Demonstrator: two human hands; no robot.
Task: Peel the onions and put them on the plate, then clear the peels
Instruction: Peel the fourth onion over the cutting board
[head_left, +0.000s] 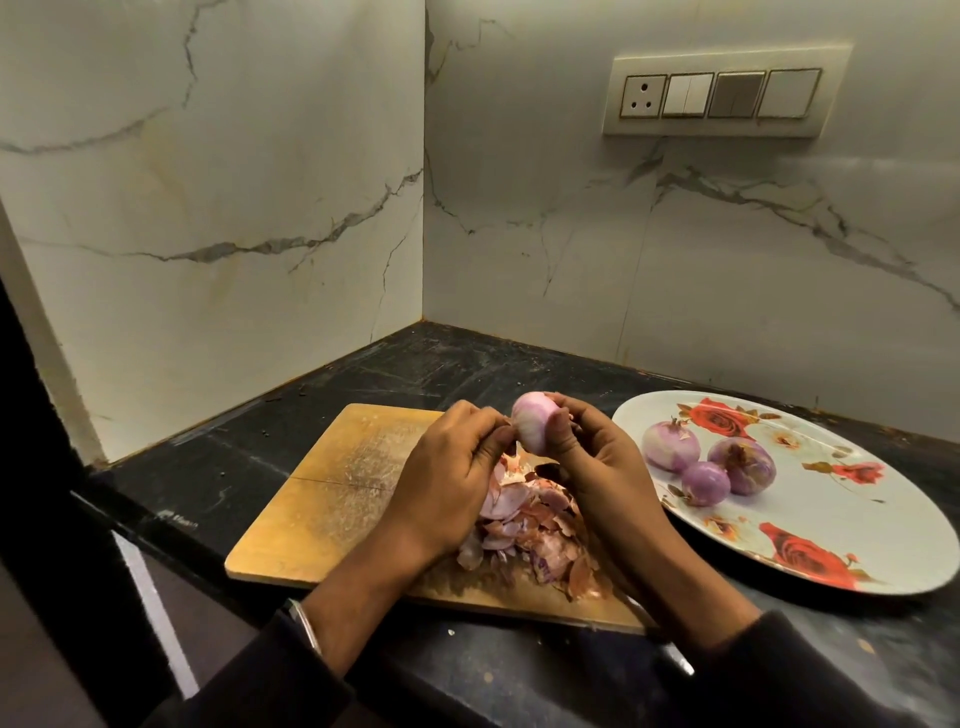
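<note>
Two hands, left hand (451, 470) and right hand (597, 457), both pinching one peeled onion (532, 422); no legible writing.

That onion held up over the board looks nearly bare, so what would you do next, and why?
Probably strip the last bit of skin the left hand pinches at the onion, which the right hand holds above the peels. It looks almost clean, and three onions already sit on the plate.

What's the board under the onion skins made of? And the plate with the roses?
The board looks like wood: tan, matte, with grain and pale knife scratches. The plate is white, smooth and faintly shiny with printed roses; it could be melamine or glazed ceramic, I can't tell which.
</note>
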